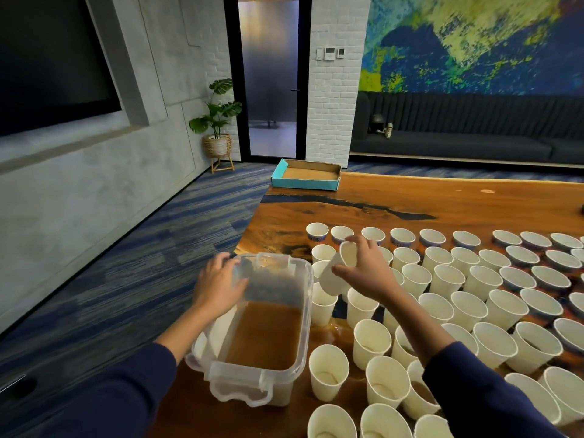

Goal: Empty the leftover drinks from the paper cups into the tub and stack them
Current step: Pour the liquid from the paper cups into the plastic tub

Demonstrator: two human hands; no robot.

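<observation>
A clear plastic tub [301, 311] stands at the table's left edge, holding brown liquid. My left hand [219, 284] rests on its left rim with the fingers spread. My right hand [368, 270] grips a white paper cup [335, 275], tilted on its side just right of the tub's far right corner, its mouth facing away from me. Several white paper cups [474, 295] stand in rows to the right; some near ones [327, 371] show a little brown liquid at the bottom.
The wooden table [410, 197] stretches far and right. A shallow blue cardboard tray [305, 175] sits at its far left corner. Blue carpet lies left of the table edge. A potted plant [218, 121] and a dark sofa [474, 131] stand beyond.
</observation>
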